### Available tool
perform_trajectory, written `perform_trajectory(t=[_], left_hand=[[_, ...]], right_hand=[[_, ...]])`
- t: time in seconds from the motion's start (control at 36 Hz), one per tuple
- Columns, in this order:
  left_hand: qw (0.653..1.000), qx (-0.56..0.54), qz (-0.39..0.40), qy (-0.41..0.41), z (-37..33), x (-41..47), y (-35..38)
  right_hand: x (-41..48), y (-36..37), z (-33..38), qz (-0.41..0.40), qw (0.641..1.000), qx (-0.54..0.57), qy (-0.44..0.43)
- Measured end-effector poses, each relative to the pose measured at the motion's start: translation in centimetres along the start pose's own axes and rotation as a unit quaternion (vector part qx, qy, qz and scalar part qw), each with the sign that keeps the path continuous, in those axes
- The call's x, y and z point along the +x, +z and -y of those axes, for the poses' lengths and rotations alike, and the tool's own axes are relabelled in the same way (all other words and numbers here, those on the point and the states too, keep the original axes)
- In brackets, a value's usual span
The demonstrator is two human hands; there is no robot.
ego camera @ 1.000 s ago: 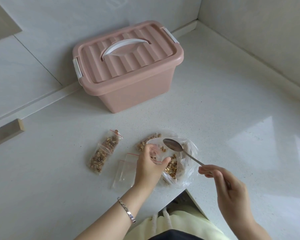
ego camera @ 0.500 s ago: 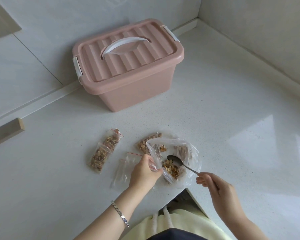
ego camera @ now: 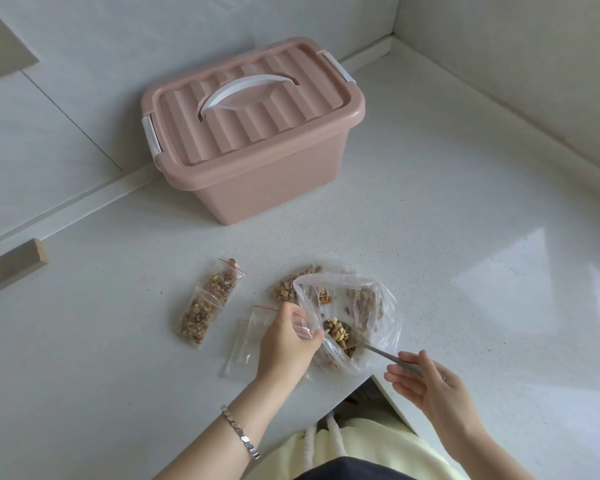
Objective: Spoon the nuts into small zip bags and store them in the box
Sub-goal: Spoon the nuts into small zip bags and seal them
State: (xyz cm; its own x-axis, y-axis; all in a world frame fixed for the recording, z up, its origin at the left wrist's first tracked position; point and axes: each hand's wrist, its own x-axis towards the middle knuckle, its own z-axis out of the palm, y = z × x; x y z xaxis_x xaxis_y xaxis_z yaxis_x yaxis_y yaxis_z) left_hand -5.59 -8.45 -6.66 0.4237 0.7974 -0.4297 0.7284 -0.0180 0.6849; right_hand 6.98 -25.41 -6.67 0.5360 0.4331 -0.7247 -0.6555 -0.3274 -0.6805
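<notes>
Nuts (ego camera: 338, 336), brown walnut pieces: heaped in large crumpled clear plastic bag (ego camera: 378, 306) at near edge of white speckled surface (ego camera: 430, 237).

Head view:
- Right grip (ego camera: 426, 382) pinches thin metal spoon (ego camera: 383, 354) by handle. Bowl buried in nuts, likely scooping.
- Left grip (ego camera: 284, 344) pinches small clear red-striped zip bag (ego camera: 303, 329) just beside the nuts, ready for filling.
- Pink lidded plastic box (ego camera: 253, 133) well behind, lid on.

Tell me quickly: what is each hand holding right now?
Left hand: closed, pinching clear plastic at the rim of the big nut bag.
Right hand: closed, holding the spoon, its bowl among the nuts.
</notes>
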Motion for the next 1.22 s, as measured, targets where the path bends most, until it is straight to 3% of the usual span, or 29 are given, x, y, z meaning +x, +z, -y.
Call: perform_trajectory(t=[0.28, 0.53, 0.92, 1.22], left_hand=[[0.993, -0.077, -0.071, 0.060, -0.8, -0.3, 0.3], [0.992, -0.082, -0.043, 0.085, -2.3, 0.3, 1.3], [0.993, -0.097, -0.024, 0.071, -3.8, 0.4, 1.6], [0.991, -0.093, -0.020, 0.096, -3.7, 0.3, 1.6]], right_hand=[[-1.0, 0.6, 2.9, 0.020, 0.995, 0.069, -0.076], [-2.7, 2.7, 4.2, 0.030, 0.982, 0.099, -0.157], [-3.7, 2.9, 2.2, 0.006, 0.967, 0.020, -0.254], [-4.2, 2.4, 1.9, -0.003, 0.936, -0.081, -0.344]])
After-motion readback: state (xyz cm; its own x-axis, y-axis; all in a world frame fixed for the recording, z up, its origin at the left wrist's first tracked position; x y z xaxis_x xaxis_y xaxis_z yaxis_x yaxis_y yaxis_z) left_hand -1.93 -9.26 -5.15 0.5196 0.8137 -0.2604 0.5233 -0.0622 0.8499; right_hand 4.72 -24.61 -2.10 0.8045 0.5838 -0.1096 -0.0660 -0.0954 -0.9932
